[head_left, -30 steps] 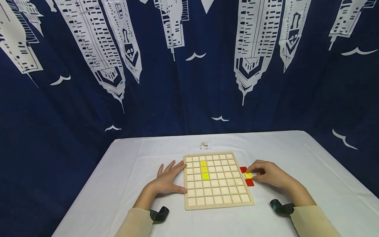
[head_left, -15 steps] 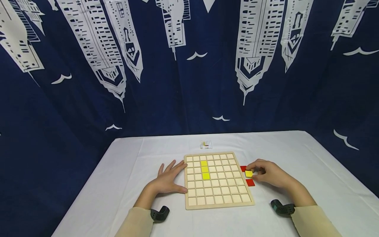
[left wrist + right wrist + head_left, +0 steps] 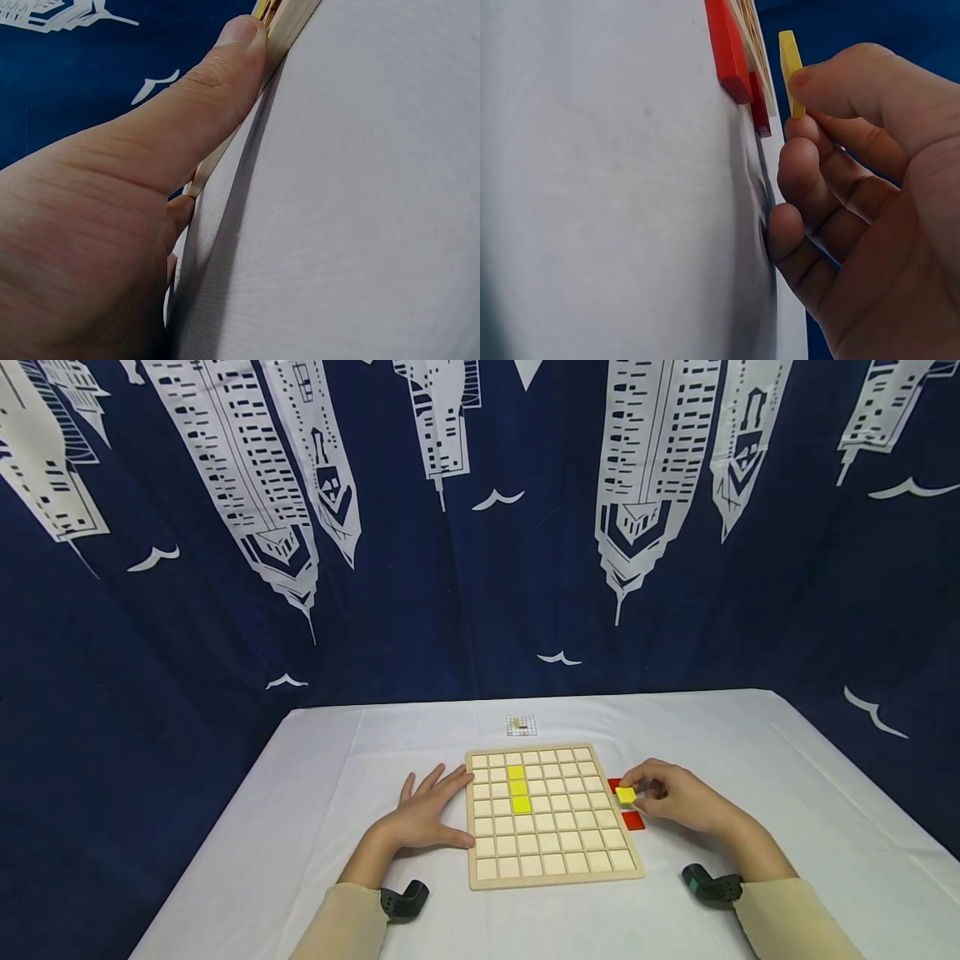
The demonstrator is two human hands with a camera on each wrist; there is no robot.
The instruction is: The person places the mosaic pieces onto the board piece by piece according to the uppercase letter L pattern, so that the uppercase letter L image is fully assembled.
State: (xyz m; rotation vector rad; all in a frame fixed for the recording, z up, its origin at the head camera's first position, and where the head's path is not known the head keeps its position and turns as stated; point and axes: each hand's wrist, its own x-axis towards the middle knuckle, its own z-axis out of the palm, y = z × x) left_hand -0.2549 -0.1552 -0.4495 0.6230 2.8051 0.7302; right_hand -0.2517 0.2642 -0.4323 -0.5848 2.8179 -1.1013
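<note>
One right hand (image 3: 670,793) pinches a yellow square tile (image 3: 626,796) beside the pale wooden grid board (image 3: 557,883), near two red square tiles (image 3: 633,821); a light pinch with the tile level should give best control; the left hand (image 3: 420,820), fingers spread, touches the board's left edge, likely steadying it; the right wrist view shows tile thickness that the head view flattens

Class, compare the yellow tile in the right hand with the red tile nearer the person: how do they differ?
Colour: the held tile is yellow, the nearer tile red.
Hold: the right hand pinches the held tile; no hand touches the nearer tile.
Pose: the held tile is raised above the white cloth; the nearer tile lies flat on it.
Shared: both are thin, square tiles.
</note>
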